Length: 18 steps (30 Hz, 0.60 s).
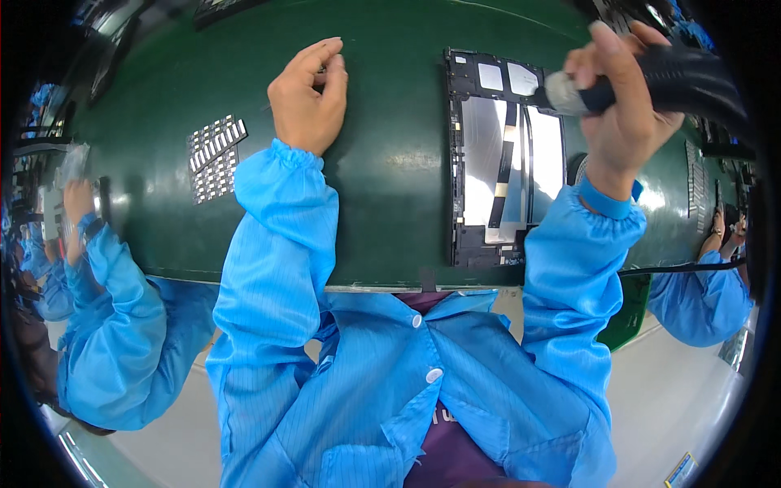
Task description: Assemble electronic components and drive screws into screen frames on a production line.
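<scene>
My left hand is raised over the green table with its fingers curled together; whether anything small sits between them is hidden. My right hand grips a thick black flexible hose near its end, where a whitish wrapped tip points left. The tip is over the upper right corner of a flat device frame, black-edged with shiny silver panels and dark strips inside. That frame lies on the table below and left of my right hand. A blue band circles my right wrist.
On the green table, left of my left hand, lies a sheet of small pale labels or pads with a narrower strip across it. Another such sheet lies far right. Blue-sleeved co-workers sit left and right.
</scene>
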Each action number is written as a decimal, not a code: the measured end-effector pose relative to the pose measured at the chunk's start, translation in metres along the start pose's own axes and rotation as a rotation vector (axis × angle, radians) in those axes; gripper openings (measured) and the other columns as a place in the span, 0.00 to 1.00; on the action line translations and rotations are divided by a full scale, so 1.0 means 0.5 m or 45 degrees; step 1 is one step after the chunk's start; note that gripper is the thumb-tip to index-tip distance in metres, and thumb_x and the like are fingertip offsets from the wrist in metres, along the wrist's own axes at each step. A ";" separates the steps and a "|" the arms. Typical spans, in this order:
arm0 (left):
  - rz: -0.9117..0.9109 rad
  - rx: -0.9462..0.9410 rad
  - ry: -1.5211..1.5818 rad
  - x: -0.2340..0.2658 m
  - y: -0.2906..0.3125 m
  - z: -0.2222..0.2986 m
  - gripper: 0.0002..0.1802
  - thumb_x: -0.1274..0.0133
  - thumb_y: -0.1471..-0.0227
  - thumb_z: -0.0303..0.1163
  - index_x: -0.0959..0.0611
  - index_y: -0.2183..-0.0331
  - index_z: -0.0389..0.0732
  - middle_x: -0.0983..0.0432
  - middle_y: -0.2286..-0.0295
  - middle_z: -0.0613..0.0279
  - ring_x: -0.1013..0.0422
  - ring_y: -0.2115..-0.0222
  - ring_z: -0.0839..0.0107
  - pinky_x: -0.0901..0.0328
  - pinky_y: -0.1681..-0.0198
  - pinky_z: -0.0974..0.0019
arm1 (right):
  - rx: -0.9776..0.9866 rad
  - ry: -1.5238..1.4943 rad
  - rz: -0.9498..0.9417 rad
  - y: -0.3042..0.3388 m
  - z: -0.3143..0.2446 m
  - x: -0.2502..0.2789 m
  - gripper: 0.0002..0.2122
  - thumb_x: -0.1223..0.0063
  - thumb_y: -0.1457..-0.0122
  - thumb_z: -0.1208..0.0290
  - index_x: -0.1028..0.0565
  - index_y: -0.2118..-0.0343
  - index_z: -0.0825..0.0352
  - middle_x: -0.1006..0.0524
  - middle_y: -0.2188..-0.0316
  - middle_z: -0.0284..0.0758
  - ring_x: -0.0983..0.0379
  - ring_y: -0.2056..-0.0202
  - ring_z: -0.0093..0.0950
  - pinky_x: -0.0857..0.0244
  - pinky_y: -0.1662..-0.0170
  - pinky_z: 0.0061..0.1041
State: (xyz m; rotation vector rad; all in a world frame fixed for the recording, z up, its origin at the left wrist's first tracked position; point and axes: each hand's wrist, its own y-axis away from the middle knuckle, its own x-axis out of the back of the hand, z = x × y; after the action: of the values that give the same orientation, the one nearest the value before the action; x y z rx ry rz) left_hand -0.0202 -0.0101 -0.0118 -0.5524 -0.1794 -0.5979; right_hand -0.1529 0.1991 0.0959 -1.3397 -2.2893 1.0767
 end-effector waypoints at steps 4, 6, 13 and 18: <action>-0.280 -0.566 -0.096 -0.022 0.072 0.082 0.16 0.41 0.60 0.30 0.21 0.66 0.33 0.25 0.65 0.52 0.30 0.61 0.57 0.37 0.55 0.58 | -0.035 0.164 0.099 0.009 -0.007 0.070 0.13 0.45 0.54 0.82 0.30 0.63 0.74 0.30 0.85 0.35 0.33 0.84 0.25 0.36 0.76 0.28; -0.712 -0.776 -0.241 -0.029 0.138 0.192 0.17 0.41 0.61 0.29 0.22 0.64 0.34 0.27 0.61 0.51 0.30 0.58 0.58 0.42 0.50 0.50 | 0.045 0.333 0.203 0.009 -0.032 0.127 0.13 0.44 0.54 0.82 0.31 0.63 0.74 0.30 0.85 0.35 0.33 0.84 0.25 0.36 0.76 0.28; -0.888 -1.028 -0.202 -0.060 0.209 0.164 0.20 0.38 0.65 0.30 0.22 0.66 0.34 0.27 0.61 0.53 0.33 0.53 0.61 0.45 0.47 0.47 | -0.139 0.174 0.383 0.039 -0.021 0.125 0.15 0.42 0.54 0.82 0.31 0.62 0.72 0.29 0.85 0.34 0.33 0.84 0.22 0.38 0.77 0.21; -0.816 -1.076 -0.284 -0.166 0.047 0.122 0.21 0.39 0.64 0.27 0.24 0.63 0.33 0.28 0.60 0.51 0.34 0.53 0.58 0.42 0.50 0.49 | -0.291 0.046 0.341 0.067 -0.025 0.130 0.14 0.43 0.55 0.86 0.31 0.65 0.72 0.29 0.84 0.31 0.34 0.84 0.18 0.40 0.79 0.16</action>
State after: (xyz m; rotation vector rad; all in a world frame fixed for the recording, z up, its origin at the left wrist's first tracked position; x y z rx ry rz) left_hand -0.0744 0.0792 0.0029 -1.4082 -0.3199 -1.2503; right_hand -0.1591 0.2689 0.0721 -1.7803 -2.3091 0.8739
